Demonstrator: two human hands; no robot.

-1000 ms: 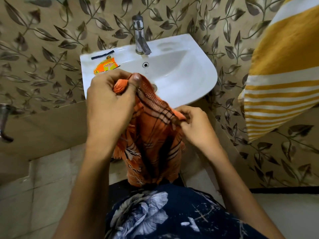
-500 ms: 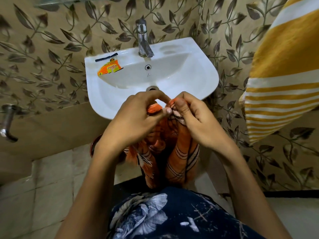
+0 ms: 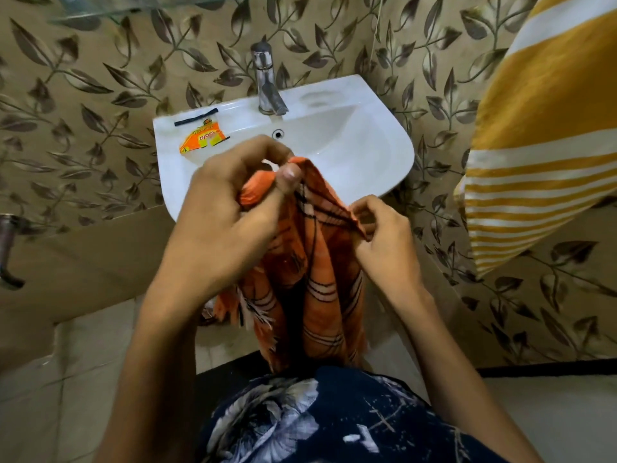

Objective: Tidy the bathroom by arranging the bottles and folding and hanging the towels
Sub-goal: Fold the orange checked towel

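An orange towel [image 3: 314, 272] with dark stripes and a fringed lower edge hangs in front of the white washbasin [image 3: 377, 152], held up by both hands. The left hand [image 3: 227, 208] pinches a bunched upper corner of the towel between thumb and curled fingers, just over the near rim of the washbasin. The right hand [image 3: 384, 238] grips the other end of the same top edge, its fingers curled round the hem, lower than the left hand and just off the washbasin's near-right rim. The two hands are apart, with the top edge of the towel stretched on a slope between them. The rest of the cloth drops in loose folds below the washbasin, down toward the person's dark flowered garment [image 3: 317, 419].

On the washbasin's back ledge stands a chrome tap [image 3: 267, 85]. Left of the tap an orange sachet [image 3: 202, 141] lies on the ledge, with a thin black strip [image 3: 196, 116] just behind it. To the right of the washbasin a yellow-and-white striped towel [image 3: 541, 135] hangs against the leaf-patterned wall [image 3: 100, 78].
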